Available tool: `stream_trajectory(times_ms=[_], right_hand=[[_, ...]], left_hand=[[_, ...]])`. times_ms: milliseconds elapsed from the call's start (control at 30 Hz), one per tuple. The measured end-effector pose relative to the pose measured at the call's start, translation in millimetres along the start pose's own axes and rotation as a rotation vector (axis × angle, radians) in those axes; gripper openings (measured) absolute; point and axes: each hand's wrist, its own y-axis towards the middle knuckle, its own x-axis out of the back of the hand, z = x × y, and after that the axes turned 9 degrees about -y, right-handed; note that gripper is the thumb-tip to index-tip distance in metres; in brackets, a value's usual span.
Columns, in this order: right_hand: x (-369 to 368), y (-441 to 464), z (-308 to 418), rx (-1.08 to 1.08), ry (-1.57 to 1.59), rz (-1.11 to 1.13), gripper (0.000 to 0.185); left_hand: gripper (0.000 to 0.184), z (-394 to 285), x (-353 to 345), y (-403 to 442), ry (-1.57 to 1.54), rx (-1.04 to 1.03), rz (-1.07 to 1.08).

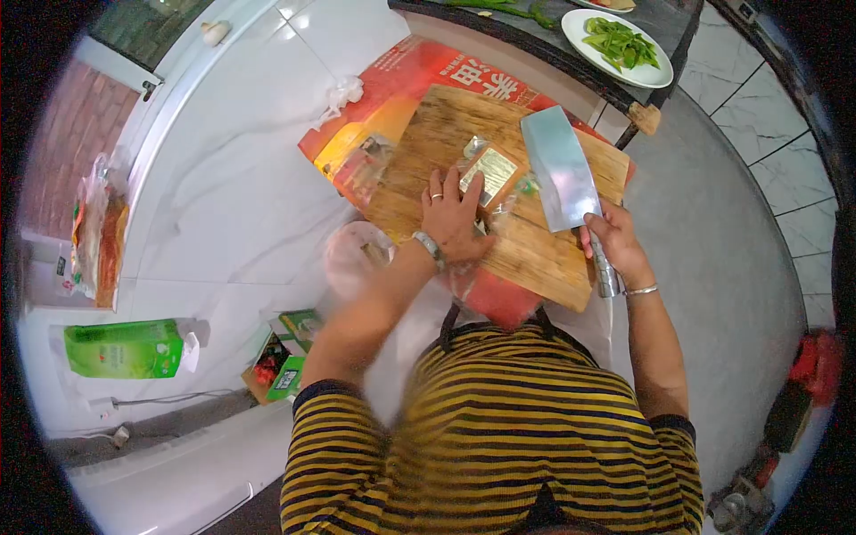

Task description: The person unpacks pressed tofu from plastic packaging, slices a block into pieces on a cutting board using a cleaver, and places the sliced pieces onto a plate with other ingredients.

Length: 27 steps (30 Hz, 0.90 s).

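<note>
My right hand (615,245) is wrapped round the handle of a cleaver (562,169). The broad blade lies over the right part of a wooden cutting board (428,134), pointing away from me. My left hand (453,218) rests on the board with its fingers spread, touching the near left side of a clear plastic packet (490,174) with a pale label. The contents of the packet are hard to make out, and the fingers cover part of it. A small gap shows between the packet and the blade.
Under the board lies a red and yellow printed sheet (383,80). At the back, a dark counter (535,31) carries a white plate (655,76) of cut green peppers. A green pouch (125,348) and an opened green box (290,357) are at left. A garlic bulb (214,33) sits far left.
</note>
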Motion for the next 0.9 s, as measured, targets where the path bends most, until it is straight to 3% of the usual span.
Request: stream_trajectory(times_ms=[100, 200, 300, 400, 500, 600, 700, 800, 900], right_hand=[[-1, 1, 0, -0.019, 0.003, -0.001, 0.010], [-1, 1, -2, -0.016, -0.009, 0.003, 0.010], [-1, 0, 0, -0.011, -0.005, 0.003, 0.011], [-1, -1, 1, -0.027, -0.006, -0.005, 0.012], [-1, -1, 1, -0.001, -0.016, 0.001, 0.012], [-1, 0, -1, 0.001, -0.027, 0.002, 0.011], [1, 0, -2, -0.012, -0.012, 0.005, 0.010], [0, -1, 1, -0.017, 0.008, 0.005, 0.009], [0, 0, 0, -0.040, -0.012, -0.008, 0.009]], left_hand=[[0.104, 10, 2, -6, 0.011, -0.091, 0.034], [0.095, 13, 4, -14, -0.020, -0.176, -0.060], [0.074, 17, -6, -12, -0.114, -0.160, -0.097], [0.053, -18, 13, -13, -0.272, 0.109, 0.174], [0.050, -15, 5, -2, -0.426, -0.065, 0.137], [0.054, -15, 15, 36, -0.207, -0.392, -0.190], [0.059, 3, -3, 75, 0.004, -0.400, -0.298], [0.064, 22, -9, 107, -0.041, -0.353, -0.018], [0.062, -3, 30, 117, 0.112, -0.255, 0.306]])
